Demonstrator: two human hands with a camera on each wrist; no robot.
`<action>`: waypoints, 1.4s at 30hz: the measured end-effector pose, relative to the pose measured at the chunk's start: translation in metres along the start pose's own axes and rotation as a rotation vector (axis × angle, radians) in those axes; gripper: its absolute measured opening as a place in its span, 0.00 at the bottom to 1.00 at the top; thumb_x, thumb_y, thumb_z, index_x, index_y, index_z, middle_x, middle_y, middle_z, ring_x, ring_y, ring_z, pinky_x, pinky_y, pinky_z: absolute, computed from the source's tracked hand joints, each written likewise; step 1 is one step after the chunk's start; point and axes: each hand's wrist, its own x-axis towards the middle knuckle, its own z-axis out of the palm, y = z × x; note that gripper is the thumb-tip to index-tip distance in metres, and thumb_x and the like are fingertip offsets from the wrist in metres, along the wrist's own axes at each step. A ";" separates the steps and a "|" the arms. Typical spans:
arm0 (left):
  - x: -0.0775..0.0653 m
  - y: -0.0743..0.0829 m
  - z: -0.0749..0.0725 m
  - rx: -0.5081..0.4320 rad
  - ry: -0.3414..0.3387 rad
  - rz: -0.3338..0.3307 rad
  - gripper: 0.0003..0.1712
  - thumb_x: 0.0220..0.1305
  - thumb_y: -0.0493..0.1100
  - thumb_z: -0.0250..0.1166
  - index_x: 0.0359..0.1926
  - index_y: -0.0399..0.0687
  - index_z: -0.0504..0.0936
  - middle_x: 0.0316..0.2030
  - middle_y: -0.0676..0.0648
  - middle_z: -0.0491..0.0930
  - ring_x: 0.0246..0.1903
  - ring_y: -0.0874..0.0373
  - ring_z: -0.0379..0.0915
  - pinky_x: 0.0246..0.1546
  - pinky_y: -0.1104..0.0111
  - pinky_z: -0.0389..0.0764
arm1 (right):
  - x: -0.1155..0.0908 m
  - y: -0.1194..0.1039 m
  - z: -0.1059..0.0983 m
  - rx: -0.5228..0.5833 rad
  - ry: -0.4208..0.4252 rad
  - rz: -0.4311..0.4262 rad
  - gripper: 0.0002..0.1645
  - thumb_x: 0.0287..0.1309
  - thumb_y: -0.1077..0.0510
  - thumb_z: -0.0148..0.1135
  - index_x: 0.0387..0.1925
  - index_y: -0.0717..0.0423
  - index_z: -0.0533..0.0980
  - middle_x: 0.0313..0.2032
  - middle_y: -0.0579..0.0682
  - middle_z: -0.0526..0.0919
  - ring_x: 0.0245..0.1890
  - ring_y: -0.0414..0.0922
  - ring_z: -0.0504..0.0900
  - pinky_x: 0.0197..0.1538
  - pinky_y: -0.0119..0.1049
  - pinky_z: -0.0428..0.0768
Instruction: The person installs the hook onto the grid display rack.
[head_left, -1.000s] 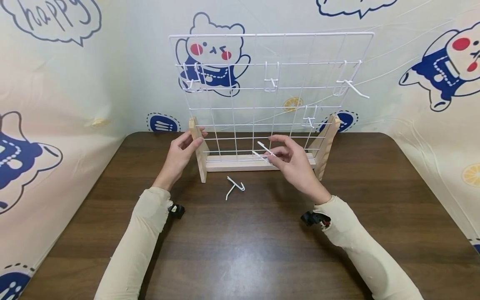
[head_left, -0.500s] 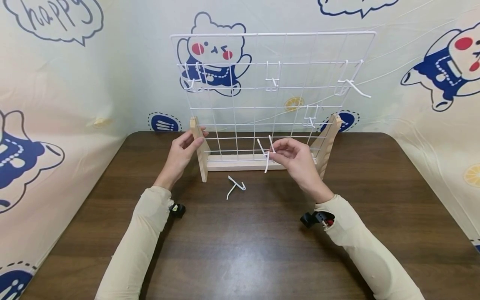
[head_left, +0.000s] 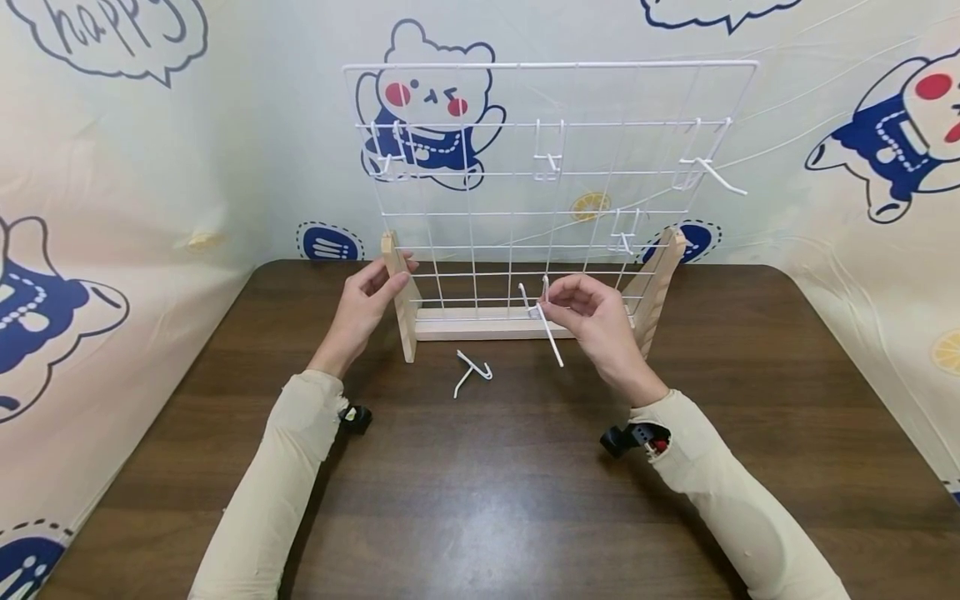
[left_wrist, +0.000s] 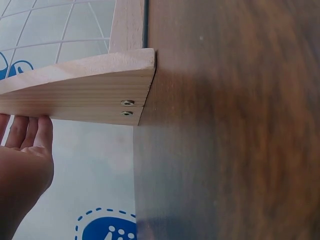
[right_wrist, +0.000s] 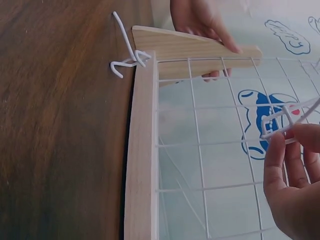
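A white wire grid rack [head_left: 551,64] stands on wooden feet at the back of the table. My left hand [head_left: 360,307] grips its left wooden side support [head_left: 406,321], thumb in front and fingers behind. In the left wrist view, fingertips of that hand [left_wrist: 27,165] reach the support's far edge. My right hand [head_left: 596,317] pinches a white wire display hook [head_left: 550,336] in front of the lower grid, its long prong slanting down toward the table. The right wrist view shows the hook's bent frame between thumb and fingers. Another white hook [head_left: 472,364] lies on the table before the rack.
Several white hooks hang on the grid: at upper left [head_left: 387,162], upper middle [head_left: 548,160], upper right [head_left: 712,173] and lower right [head_left: 622,242]. A right wooden side support [head_left: 658,287] and a bottom crossbar [head_left: 487,331] hold the rack. A patterned cloth hangs behind the brown table [head_left: 480,500].
My right hand has turned the hook so that its prong swings from pointing up and left to pointing down. The left hand stays on the support.
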 end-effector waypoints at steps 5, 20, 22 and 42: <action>0.000 0.000 0.001 0.000 0.003 0.002 0.22 0.72 0.45 0.61 0.64 0.47 0.77 0.57 0.44 0.80 0.60 0.54 0.71 0.64 0.50 0.67 | 0.000 0.002 0.001 -0.047 0.064 -0.038 0.14 0.58 0.72 0.66 0.46 0.71 0.80 0.42 0.53 0.87 0.39 0.41 0.83 0.44 0.28 0.80; 0.001 0.000 0.002 -0.016 -0.006 0.013 0.22 0.72 0.44 0.61 0.64 0.48 0.76 0.59 0.38 0.77 0.65 0.40 0.65 0.65 0.47 0.65 | 0.003 0.002 0.006 -0.049 0.101 -0.117 0.10 0.55 0.73 0.69 0.40 0.64 0.84 0.42 0.54 0.88 0.40 0.41 0.86 0.44 0.31 0.82; 0.001 -0.001 0.002 -0.013 -0.005 0.013 0.22 0.72 0.44 0.61 0.64 0.48 0.76 0.58 0.41 0.78 0.65 0.39 0.65 0.65 0.48 0.65 | 0.003 0.002 0.005 -0.058 0.101 -0.118 0.10 0.55 0.72 0.69 0.41 0.64 0.85 0.42 0.54 0.88 0.40 0.45 0.87 0.44 0.31 0.82; 0.000 0.001 0.002 -0.011 -0.007 0.015 0.23 0.73 0.43 0.59 0.66 0.44 0.74 0.61 0.33 0.74 0.64 0.43 0.67 0.65 0.47 0.65 | 0.019 -0.006 0.007 -0.015 0.139 -0.162 0.11 0.58 0.67 0.69 0.44 0.66 0.84 0.38 0.51 0.89 0.34 0.42 0.87 0.39 0.31 0.83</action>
